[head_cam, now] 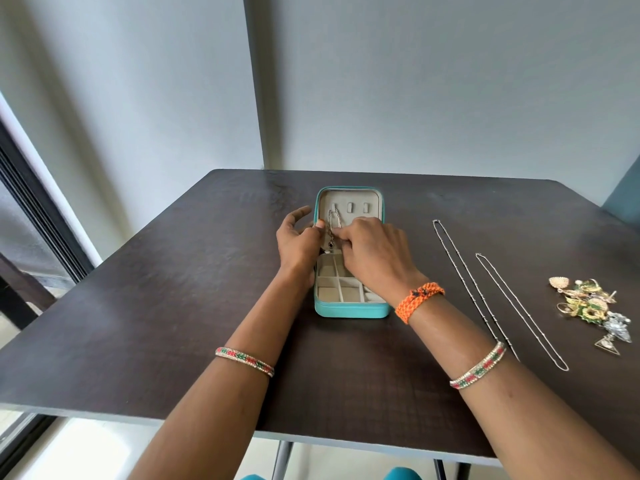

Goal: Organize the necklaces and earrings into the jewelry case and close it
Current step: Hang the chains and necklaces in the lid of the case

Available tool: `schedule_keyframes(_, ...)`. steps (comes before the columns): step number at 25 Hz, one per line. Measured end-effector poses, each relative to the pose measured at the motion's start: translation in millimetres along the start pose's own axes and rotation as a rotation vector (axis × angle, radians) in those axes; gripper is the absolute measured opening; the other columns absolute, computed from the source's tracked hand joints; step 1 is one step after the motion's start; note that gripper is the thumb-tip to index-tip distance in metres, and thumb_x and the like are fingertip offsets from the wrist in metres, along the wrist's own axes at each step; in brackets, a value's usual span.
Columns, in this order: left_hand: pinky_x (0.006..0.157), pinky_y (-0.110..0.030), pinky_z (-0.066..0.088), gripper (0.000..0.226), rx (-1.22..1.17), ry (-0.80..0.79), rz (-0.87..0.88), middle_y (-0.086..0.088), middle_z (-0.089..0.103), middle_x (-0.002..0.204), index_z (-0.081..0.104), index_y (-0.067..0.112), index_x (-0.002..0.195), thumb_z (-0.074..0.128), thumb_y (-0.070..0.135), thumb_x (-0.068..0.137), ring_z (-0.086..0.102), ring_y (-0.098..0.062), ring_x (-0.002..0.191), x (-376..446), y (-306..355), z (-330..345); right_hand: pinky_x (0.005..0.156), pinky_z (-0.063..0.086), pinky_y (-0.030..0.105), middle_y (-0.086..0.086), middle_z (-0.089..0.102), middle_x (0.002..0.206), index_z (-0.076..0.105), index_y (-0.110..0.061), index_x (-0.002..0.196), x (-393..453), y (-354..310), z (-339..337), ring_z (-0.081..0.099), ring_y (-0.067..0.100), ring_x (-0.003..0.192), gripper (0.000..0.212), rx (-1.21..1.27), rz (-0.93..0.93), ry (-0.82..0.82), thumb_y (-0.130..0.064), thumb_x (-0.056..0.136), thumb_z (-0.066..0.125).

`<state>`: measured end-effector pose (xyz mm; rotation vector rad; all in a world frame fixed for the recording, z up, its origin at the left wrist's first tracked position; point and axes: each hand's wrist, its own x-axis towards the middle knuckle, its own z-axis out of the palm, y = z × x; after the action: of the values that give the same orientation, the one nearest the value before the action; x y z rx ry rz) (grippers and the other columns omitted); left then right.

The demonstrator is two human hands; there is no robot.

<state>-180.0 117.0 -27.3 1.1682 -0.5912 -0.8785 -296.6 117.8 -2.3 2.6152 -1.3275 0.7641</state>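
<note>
While the teal jewelry case (349, 308) lies open on the tabletop (173, 289), both hands (left hand (299, 242), right hand (375, 252)) pinch a pendant necklace (333, 230) against its lid; two chains (485, 292) and earrings (588, 306) lie rightward.

Dark wooden table (138, 306) against pale grey walls (450, 81), daylit.

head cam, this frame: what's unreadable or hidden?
- Head view: the right hand covers the middle of the jewelry case, so its lower lid and hinge line are hidden.
- The pendant necklace runs under both hands' fingertips; whether it is hooked on is unclear.
- The left hand hides the case's left wall.
- The earring pile is too tangled and small to count.
</note>
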Motion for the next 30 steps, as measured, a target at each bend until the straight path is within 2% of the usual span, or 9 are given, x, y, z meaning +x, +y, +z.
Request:
schedule_keyframes(5,0.061,-0.029,0.056,0.033,-0.016,-0.015,0.0,-0.008,0.067,0.083,0.052,0.01,0.122,0.055,0.0,0.091,0.064,-0.015,0.067,-0.5,1.0,-0.5,0.067,0.05,0.032,0.007,0.07,0.102,0.066,-0.022,0.117,-1.6,-3.0,0.7,0.067,0.027,0.088,0.027,-0.022,-0.05,0.028,-0.021,0.095,0.05)
schedule_keyframes(13,0.056,-0.023,0.051,0.035,-0.05,-0.011,-0.062,-0.009,0.066,0.09,0.06,0.004,0.114,0.048,-0.006,0.082,0.06,-0.014,0.069,3.1,4.1,1.4,0.061,0.036,0.032,0.01,0.066,0.093,0.064,-0.014,0.104,-2.2,-5.1,-4.4,0.063,0.032,0.085,0.023,-0.1,-0.09,-0.06,-0.021,0.093,0.045)
schedule_keyframes(16,0.059,-0.026,0.049,0.03,-0.023,-0.027,-0.091,-0.011,0.065,0.09,0.064,0.006,0.106,0.046,0.0,0.082,0.057,-0.019,0.074,4.6,4.8,-0.1,0.064,0.045,0.032,0.008,0.07,0.092,0.069,-0.017,0.099,1.4,-5.8,-10.3,0.065,0.031,0.085,0.025,-0.001,-0.055,0.049,-0.023,0.091,0.046)
schedule_keyframes(19,0.06,-0.028,0.05,0.024,0.027,-0.042,-0.079,-0.01,0.064,0.089,0.064,0.005,0.102,0.048,0.008,0.084,0.058,-0.02,0.077,5.9,3.4,-2.7,0.073,0.053,0.035,0.006,0.073,0.096,0.072,-0.019,0.097,6.1,8.3,-22.5,0.066,0.032,0.09,0.026,0.154,0.115,0.236,-0.023,0.086,0.049)
schedule_keyframes(21,0.071,-0.034,0.055,0.021,0.207,-0.048,0.04,-0.007,0.067,0.092,0.064,0.008,0.099,0.051,0.013,0.083,0.063,-0.021,0.083,6.8,1.8,-6.3,0.075,0.052,0.036,0.007,0.073,0.098,0.072,-0.02,0.098,9.9,27.5,-31.9,0.065,0.035,0.094,0.027,0.194,0.254,0.32,-0.021,0.085,0.049)
schedule_keyframes(24,0.084,-0.04,0.055,0.028,0.716,-0.099,0.308,-0.006,0.069,0.101,0.062,0.012,0.108,0.055,0.011,0.081,0.065,-0.023,0.094,9.5,-3.5,-11.3,0.07,0.045,0.033,0.009,0.072,0.096,0.072,-0.018,0.093,10.3,60.1,-39.9,0.062,0.038,0.094,0.025,0.172,0.451,0.365,-0.02,0.084,0.049)
schedule_keyframes(27,0.086,-0.036,0.052,0.031,0.853,-0.134,0.353,-0.007,0.066,0.11,0.058,0.011,0.118,0.053,0.011,0.087,0.062,-0.025,0.101,8.1,-3.8,-7.9,0.07,0.046,0.029,0.01,0.072,0.093,0.072,-0.014,0.084,-3.8,98.5,-43.2,0.063,0.037,0.093,0.02,0.199,0.547,0.248,-0.018,0.083,0.052)
schedule_keyframes(29,0.085,-0.036,0.052,0.031,0.896,-0.163,0.368,-0.008,0.065,0.114,0.056,0.01,0.121,0.055,0.017,0.091,0.062,-0.027,0.103,6.7,-2.6,-8.2,0.086,0.051,0.037,0.007,0.072,0.1,0.073,-0.017,0.084,-16.9,126.4,-45.1,0.064,0.033,0.1,0.021,0.214,0.524,0.063,-0.015,0.083,0.052)
schedule_keyframes(30,0.083,-0.034,0.05,0.032,0.939,-0.171,0.389,-0.009,0.065,0.115,0.055,0.01,0.122,0.055,0.019,0.091,0.062,-0.029,0.103,5.3,-1.2,-8.7,0.095,0.046,0.041,0.004,0.07,0.108,0.072,-0.021,0.089,-23.8,139.0,-48.1,0.061,0.031,0.107,0.023,0.157,0.518,-0.067,-0.015,0.085,0.051)
